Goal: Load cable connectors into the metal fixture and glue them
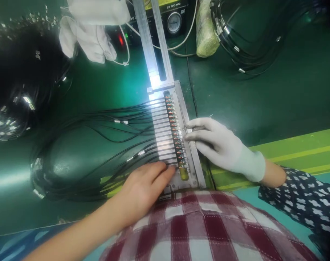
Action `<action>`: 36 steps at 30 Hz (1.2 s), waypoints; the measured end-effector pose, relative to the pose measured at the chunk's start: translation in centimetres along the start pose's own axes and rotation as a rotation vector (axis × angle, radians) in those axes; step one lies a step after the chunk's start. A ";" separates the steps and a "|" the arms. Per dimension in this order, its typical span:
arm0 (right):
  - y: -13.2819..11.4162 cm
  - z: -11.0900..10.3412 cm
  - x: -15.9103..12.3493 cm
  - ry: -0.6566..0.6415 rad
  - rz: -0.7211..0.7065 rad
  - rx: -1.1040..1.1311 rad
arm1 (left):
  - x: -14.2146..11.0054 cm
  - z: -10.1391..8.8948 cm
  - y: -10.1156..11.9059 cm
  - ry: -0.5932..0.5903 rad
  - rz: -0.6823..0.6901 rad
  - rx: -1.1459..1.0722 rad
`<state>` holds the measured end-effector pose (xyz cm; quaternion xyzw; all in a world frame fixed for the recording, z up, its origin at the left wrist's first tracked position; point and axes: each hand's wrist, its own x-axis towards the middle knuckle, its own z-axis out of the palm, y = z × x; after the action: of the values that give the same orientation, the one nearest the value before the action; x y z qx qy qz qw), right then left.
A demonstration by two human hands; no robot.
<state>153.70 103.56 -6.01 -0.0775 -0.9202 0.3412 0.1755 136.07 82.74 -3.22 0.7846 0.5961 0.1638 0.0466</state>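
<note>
A long metal fixture (178, 127) lies on the green table, with a row of black cables (139, 148) set side by side across it. Their stripped ends, showing small orange and metal parts, line up over a dark slot along its right side. My bare left hand (148, 181) is at the fixture's near end, thumb and forefinger closed around the lowest cable; the exact grip is partly hidden. On my right hand (221, 145) is a white glove. Its fingers are stretched out and slightly apart, tips touching the fixture's right-hand rail (190, 145).
Behind the fixture stands a black machine with a round gauge (174, 23) and slotted metal bars (154, 47). White gloves (85, 40) hang at the back left. Cable bundles lie at left (20, 79) and back right (249, 54), beside a plastic-wrapped yellowish roll (207, 32).
</note>
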 end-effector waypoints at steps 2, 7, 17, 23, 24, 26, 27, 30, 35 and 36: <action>0.0 0.0 0.0 -0.006 0.004 0.004 | 0.4 -0.3 0.1 -0.014 0.006 0.001; 0.2 0.0 -0.2 0.002 0.003 0.012 | 0.3 0.6 -0.2 -0.005 -0.004 -0.045; 0.2 -0.1 0.1 0.005 0.006 0.033 | -2.6 2.2 -0.3 0.067 -0.058 -0.004; 0.1 0.0 0.0 0.005 0.010 0.016 | -2.9 2.5 -0.1 0.042 -0.061 -0.003; 0.1 0.0 -0.1 0.002 0.011 0.008 | -3.0 2.4 -0.1 0.053 -0.068 -0.002; 0.0 0.0 -0.2 -0.001 0.006 -0.011 | -3.3 2.0 -0.1 0.076 -0.076 -0.032; 0.0 0.0 -0.3 -0.003 0.003 -0.021 | -3.6 1.6 -0.1 0.094 -0.089 -0.052; 0.0 0.1 -0.4 -0.009 -0.012 -0.055 | -5.2 0.6 0.4 0.137 -0.164 -0.045; 0.0 0.1 -0.4 -0.009 -0.025 -0.073 | -8.6 -0.9 1.6 0.123 -0.356 0.017; 0.0 0.0 -0.4 -0.009 -0.021 -0.070 | -9.0 -1.5 1.5 0.157 -0.386 0.008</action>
<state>154.01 103.41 -6.11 -0.0725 -0.9331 0.3073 0.1722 134.91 73.55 -3.25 0.6407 0.7379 0.2103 0.0275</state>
